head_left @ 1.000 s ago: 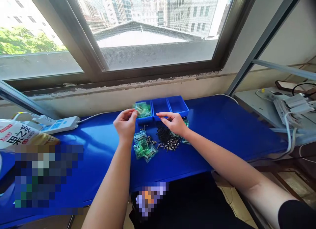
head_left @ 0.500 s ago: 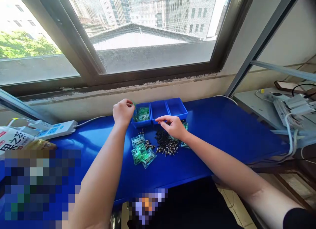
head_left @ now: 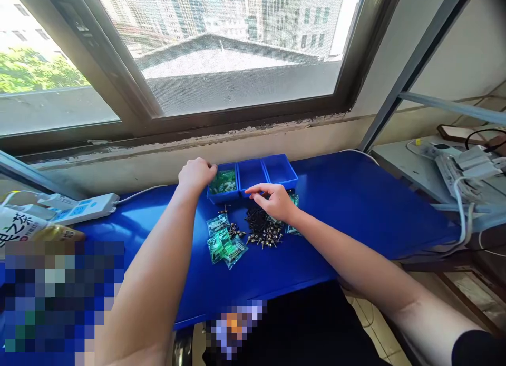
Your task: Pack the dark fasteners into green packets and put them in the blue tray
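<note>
My left hand is at the left rim of the blue three-part bin, its fingers curled and partly hidden; what they hold, if anything, does not show. Small clear-green packets fill the bin's left compartment, right beside those fingertips. Over the table, just in front of the bin, hovers my right hand, index finger stretched and thumb apart, holding nothing visible. Under it lie a heap of black screw-like parts and a pile of small metal fittings. More green packets lie overlapped to the left.
Additional packets lie partly behind my right wrist. A white power strip and a printed bag are on the left of the blue table. Adapters and cables sit on a surface at right. Behind the bin runs the window wall.
A green packet seen at my left fingertips half a second ago no longer shows there; packets now reach the compartment's left side. My right hand stays nearly still. The view has shifted slightly.
</note>
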The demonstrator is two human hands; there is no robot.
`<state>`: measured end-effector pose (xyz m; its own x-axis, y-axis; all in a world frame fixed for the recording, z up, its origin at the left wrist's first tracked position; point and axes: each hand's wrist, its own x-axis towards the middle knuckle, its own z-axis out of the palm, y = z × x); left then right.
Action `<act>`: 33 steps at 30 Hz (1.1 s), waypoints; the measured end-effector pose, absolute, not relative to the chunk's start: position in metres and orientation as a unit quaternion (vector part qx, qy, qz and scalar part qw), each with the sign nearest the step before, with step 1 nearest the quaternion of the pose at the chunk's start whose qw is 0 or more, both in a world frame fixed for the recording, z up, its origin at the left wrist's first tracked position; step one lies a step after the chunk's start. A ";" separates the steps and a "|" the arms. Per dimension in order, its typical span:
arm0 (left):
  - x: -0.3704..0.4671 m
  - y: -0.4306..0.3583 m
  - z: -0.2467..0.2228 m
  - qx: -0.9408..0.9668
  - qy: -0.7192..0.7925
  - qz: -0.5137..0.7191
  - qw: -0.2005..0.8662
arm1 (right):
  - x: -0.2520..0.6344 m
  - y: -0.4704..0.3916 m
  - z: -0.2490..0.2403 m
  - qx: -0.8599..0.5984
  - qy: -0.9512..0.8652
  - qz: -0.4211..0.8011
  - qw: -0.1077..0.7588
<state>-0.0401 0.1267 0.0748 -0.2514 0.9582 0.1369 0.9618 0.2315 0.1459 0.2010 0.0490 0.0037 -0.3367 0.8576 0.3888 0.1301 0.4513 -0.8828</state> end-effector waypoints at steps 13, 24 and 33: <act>-0.038 0.143 0.073 -0.571 -0.810 -0.136 -0.009 | 0.202 0.049 0.004 -0.349 -0.719 0.397 0.450; -0.028 0.138 0.071 -0.584 -0.800 -0.131 0.049 | 0.201 0.048 0.005 -0.349 -0.734 0.384 0.439; -0.017 0.152 0.060 -0.683 -0.727 -0.036 0.067 | 0.202 0.049 0.004 -0.346 -0.736 0.384 0.437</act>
